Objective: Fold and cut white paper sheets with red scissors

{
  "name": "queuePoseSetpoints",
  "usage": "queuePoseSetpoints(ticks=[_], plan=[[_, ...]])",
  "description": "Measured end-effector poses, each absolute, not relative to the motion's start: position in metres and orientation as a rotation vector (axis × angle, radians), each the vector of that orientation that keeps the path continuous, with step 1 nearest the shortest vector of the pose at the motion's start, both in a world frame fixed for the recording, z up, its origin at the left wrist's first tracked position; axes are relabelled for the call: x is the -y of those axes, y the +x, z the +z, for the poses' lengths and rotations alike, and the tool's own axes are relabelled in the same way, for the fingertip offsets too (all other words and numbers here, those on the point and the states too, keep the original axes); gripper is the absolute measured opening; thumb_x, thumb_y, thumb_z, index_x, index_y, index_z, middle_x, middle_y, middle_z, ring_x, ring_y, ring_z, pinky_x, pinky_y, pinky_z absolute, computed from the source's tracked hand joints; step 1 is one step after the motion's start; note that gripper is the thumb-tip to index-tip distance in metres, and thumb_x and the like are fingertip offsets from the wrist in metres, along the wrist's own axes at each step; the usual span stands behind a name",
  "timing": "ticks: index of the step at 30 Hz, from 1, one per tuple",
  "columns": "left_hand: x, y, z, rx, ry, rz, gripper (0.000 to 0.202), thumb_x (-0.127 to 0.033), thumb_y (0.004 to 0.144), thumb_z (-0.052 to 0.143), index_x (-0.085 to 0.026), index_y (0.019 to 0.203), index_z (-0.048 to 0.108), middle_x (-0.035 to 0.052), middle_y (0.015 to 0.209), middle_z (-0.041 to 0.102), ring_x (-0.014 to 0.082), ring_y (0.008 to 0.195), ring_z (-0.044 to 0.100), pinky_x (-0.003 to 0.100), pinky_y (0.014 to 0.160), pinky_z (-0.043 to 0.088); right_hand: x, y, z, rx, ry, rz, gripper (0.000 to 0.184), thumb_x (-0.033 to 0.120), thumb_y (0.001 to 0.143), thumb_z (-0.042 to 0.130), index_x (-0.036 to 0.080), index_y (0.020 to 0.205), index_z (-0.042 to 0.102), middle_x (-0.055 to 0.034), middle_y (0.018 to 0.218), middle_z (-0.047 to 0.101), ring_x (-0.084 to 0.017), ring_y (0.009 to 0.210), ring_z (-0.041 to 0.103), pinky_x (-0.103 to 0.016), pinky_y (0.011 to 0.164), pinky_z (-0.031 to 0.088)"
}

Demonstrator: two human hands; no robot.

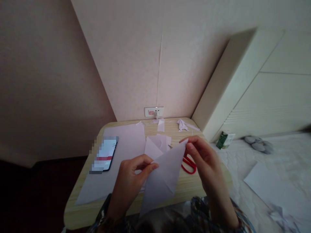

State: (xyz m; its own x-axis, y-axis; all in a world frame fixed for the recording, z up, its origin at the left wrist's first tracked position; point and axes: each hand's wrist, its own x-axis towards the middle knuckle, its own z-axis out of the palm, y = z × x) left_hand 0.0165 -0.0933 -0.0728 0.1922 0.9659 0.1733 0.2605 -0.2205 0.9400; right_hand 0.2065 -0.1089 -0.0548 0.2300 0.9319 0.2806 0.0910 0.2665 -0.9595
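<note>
A folded sheet of white paper (165, 174) is held up between my two hands above the table's near side. My left hand (134, 176) pinches its left edge between thumb and fingers. At the upper right corner, my right hand (202, 158) grips the paper's pointed tip. Partly hidden behind the paper and my right hand is a pair of scissors with red handles (189, 165). Behind the held sheet, more folded white paper (155, 145) lies on the tabletop.
A phone (105, 153) rests on a large white sheet (131, 142) at the left of the wooden table (75, 207). Toward the wall are a folded paper figure (182, 125) and a paper strip (161, 125). On the bed at right are a green-white box (225, 139) and paper sheets (274, 184).
</note>
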Motion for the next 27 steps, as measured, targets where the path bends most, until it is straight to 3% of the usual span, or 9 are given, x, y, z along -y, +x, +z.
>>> queuePoseSetpoints(ticks=[3,8,14,20,27], plan=[[0.091,0.017,-0.076,-1.234,1.533,1.192,0.019,-0.026,0.074,0.07,-0.019,0.057,0.064,-0.0047,0.056,0.067,0.0115,0.055,0.063,0.017,0.054,0.048,0.107,0.205,-0.059,1.343,-1.219,0.971,0.01,0.031,0.079,0.067,0.022,0.081,0.066,-0.0013,0.075,0.067,-0.018,0.072,0.062,-0.027,0.065,0.049],[0.093,0.015,-0.072,-1.283,1.453,1.273,0.017,-0.025,0.074,0.069,-0.019,0.059,0.065,-0.0049,0.057,0.069,0.0114,0.054,0.064,0.016,0.053,0.049,0.105,0.195,-0.071,1.44,-1.314,0.994,0.028,0.034,0.081,0.064,0.019,0.057,0.06,0.0005,0.057,0.055,-0.016,0.061,0.052,-0.025,0.057,0.042],[0.095,0.016,-0.07,-1.298,1.372,1.397,0.015,-0.023,0.076,0.068,-0.02,0.062,0.066,-0.0055,0.058,0.069,0.0103,0.056,0.063,0.015,0.053,0.048,0.108,0.193,-0.072,1.502,-1.271,1.101,0.025,0.035,0.081,0.065,0.018,0.063,0.068,-0.0005,0.061,0.06,-0.017,0.063,0.052,-0.025,0.057,0.043],[0.095,0.02,-0.07,-1.283,1.283,1.461,0.015,-0.022,0.074,0.069,-0.02,0.06,0.064,-0.0051,0.057,0.068,0.0113,0.056,0.064,0.017,0.053,0.05,0.111,0.197,-0.071,1.539,-1.255,1.032,0.033,0.033,0.082,0.065,0.018,0.053,0.067,0.0026,0.05,0.055,-0.012,0.052,0.046,-0.022,0.049,0.036],[0.095,0.017,-0.072,-1.344,1.278,1.521,0.015,-0.025,0.075,0.07,-0.019,0.062,0.065,-0.0042,0.058,0.069,0.0124,0.056,0.064,0.018,0.052,0.05,0.112,0.194,-0.073,1.553,-1.276,1.017,0.016,0.035,0.076,0.072,0.021,0.072,0.077,-0.0014,0.07,0.073,-0.019,0.066,0.062,-0.028,0.063,0.048]])
